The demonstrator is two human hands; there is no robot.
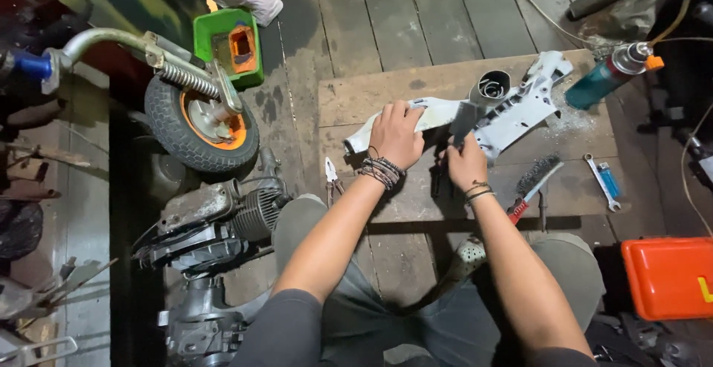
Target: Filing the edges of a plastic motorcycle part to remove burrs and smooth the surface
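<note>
Our left hand [396, 135] is clamped palm-down over the near end of the long pale grey cast-metal frame part [512, 111], fingers curled round it to pin it to the low weathered wooden workboard [356, 99]. Our right hand [466, 163] is closed around a flat grey scraper-like blade [463, 123], its edge pressed against the middle of that frame part, so we'd say we're mid-way through scraping or cleaning the casting. The next stroke looks like it needs steady downward pressure from the left while the right draws the blade along, without letting the part twist. A short grey metal tube [490, 86] sits just behind the frame part. Right of it lies a teal spray can with an orange nozzle [610, 74]; in front of it, a wire brush with a red handle [533, 184] and a small silver spanner [600, 180]. Left of the frame part, pliers [331, 174] lie at the board's edge, and well beyond, a small tyre on an orange rim [199, 123].
</note>
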